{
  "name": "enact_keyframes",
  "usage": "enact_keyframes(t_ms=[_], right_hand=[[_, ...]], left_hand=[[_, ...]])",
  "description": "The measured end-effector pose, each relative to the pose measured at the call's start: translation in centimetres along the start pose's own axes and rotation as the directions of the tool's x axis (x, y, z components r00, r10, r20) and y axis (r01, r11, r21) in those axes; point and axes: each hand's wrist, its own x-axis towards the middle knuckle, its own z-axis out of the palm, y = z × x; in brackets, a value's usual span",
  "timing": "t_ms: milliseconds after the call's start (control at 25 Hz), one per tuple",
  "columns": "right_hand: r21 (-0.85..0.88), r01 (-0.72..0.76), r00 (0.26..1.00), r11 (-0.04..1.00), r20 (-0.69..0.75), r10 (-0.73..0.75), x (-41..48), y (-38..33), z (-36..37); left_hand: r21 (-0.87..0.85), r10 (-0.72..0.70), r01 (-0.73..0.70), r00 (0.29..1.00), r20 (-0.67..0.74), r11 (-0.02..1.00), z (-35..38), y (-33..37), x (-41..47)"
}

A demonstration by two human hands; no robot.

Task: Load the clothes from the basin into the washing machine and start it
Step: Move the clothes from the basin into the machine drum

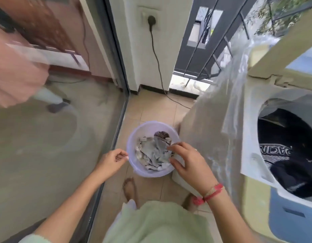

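A lavender basin (148,124) sits on the tiled floor (151,109) just beside the washing machine (251,155), holding crumpled grey clothes (152,153) with a darker piece at the far side. The machine's open drum holds dark garments (283,151) with white lettering, partly cut off at the edge. A clear plastic sheet (222,111) drapes the machine's side. The right hand (192,163) hovers over the basin, fingers (174,147) spread and relaxed. The left hand (113,160) curls at the rim; whether it pinches the rim is unclear
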Motion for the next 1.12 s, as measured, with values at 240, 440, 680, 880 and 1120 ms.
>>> enact_keyframes(t_ms=[240, 440, 680, 880, 1120], right_hand=[[0.124, -0.58, 0.814, 0.805, 0.066, 0.577, 6.5, 7.6, 14.3], [-0.271, -0.54, 0.8, 0.797, 0.13, 0.586, 10.6, 15.6, 23.7], [-0.732, -0.113, 0.855, 0.672, 0.273, 0.441, 14.2, 25.5, 33.8], [-0.75, -0.13, 0.802, 0.648, 0.305, 0.514, 15.8, 31.4, 35.9], [-0.176, -0.417, 0.905, 0.892, 0.011, 0.426, 15.0, 27.5, 33.6]], left_hand=[[0.011, -0.119, 0.118, 0.989, 0.091, 0.993, 3.0, -8.9, 7.7], [-0.007, -0.134, 0.137, 0.975, 0.175, 0.99, 10.0, -14.4, 15.1], [0.076, 0.015, -0.034, 0.97, 0.243, 0.997, 17.4, -19.2, 20.7], [0.208, 0.032, -0.069, 0.984, 0.176, 0.976, 19.8, -20.5, 21.6], [-0.013, -0.035, 0.038, 0.977, 0.208, 0.999, 20.2, -18.5, 22.7]])
